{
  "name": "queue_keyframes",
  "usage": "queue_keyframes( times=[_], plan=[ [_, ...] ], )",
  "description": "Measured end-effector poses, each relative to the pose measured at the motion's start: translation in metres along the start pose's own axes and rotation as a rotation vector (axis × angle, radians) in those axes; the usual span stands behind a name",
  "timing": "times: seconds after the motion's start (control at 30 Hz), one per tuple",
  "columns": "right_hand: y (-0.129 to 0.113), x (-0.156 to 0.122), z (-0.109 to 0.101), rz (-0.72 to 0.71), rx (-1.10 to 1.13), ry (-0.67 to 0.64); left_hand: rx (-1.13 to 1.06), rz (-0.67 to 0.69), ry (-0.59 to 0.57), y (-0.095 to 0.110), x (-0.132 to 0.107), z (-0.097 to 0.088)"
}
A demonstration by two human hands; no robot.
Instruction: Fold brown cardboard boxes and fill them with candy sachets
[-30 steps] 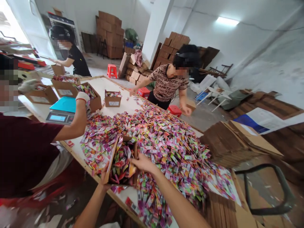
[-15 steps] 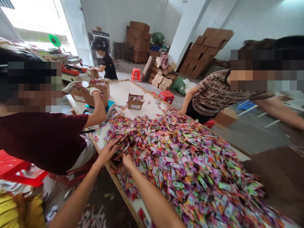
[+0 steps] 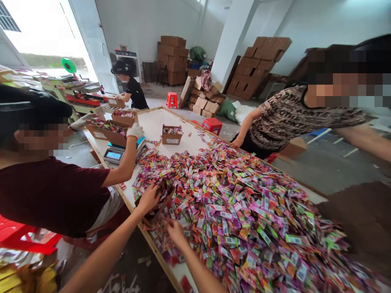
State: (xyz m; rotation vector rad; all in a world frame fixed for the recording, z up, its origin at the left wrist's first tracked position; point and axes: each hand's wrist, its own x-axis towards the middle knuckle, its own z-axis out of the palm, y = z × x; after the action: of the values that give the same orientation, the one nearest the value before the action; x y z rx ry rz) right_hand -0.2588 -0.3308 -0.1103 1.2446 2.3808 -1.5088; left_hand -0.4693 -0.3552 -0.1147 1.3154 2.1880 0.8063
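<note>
Our left hand (image 3: 148, 198) grips the near wall of a small brown cardboard box (image 3: 159, 200), tilting its mouth toward the heap of bright multicoloured sachets (image 3: 244, 211) on the white wood-edged tabletop (image 3: 159, 118), so sachets can slide in. Our right hand (image 3: 174, 228) lies loosely curled on sachets just right of the box, holding nothing that we can see.

Left hand (image 3: 148, 198) gripping; right hand (image 3: 175, 230) flat — fingers down.
</note>
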Motion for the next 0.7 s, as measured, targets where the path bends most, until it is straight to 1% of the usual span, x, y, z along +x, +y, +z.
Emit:
queue_keyframes(
  times=[0.03,0.1,0.17,0.2,0.27,0.33,0.4,0.43,0.5,0.53,0.6,0.63,0.7],
  plan=[
    [0.013,-0.009,0.003,0.029,-0.066,0.029,0.003,0.021,0.012,0.004,0.000,0.002],
    [0.037,-0.020,0.012,0.051,-0.292,0.071,-0.010,0.063,-0.011,0.011,0.002,0.008],
    [0.057,-0.019,0.025,0.006,-0.553,0.052,-0.033,0.087,-0.042,0.018,0.003,0.013],
    [0.065,-0.014,0.032,-0.026,-0.646,0.030,-0.044,0.091,-0.045,0.022,0.000,0.013],
    [0.075,-0.002,0.041,-0.073,-0.703,0.004,-0.053,0.089,-0.031,0.030,-0.015,0.009],
    [0.082,0.010,0.042,-0.087,-0.667,0.009,-0.085,0.093,0.009,0.035,-0.045,-0.001],
    [0.086,0.014,0.032,-0.091,-0.606,0.025,-0.170,0.075,0.098,0.034,-0.085,-0.012],
    [0.089,0.014,0.024,-0.091,-0.579,0.033,-0.220,0.038,0.162,0.031,-0.107,-0.016],
    [0.096,0.008,0.002,-0.086,-0.544,0.067,-0.275,-0.088,0.287,0.021,-0.147,-0.018],
    [0.100,0.004,-0.011,-0.076,-0.525,0.097,-0.282,-0.155,0.334,0.016,-0.164,-0.015],
    [0.111,-0.006,-0.033,-0.040,-0.454,0.198,-0.293,-0.244,0.391,0.013,-0.188,-0.003],
    [0.117,-0.012,-0.042,-0.021,-0.402,0.283,-0.306,-0.258,0.397,0.016,-0.194,0.007],
    [0.134,-0.031,-0.052,0.009,-0.275,0.510,-0.338,-0.231,0.352,0.034,-0.196,0.028]
  ],
)
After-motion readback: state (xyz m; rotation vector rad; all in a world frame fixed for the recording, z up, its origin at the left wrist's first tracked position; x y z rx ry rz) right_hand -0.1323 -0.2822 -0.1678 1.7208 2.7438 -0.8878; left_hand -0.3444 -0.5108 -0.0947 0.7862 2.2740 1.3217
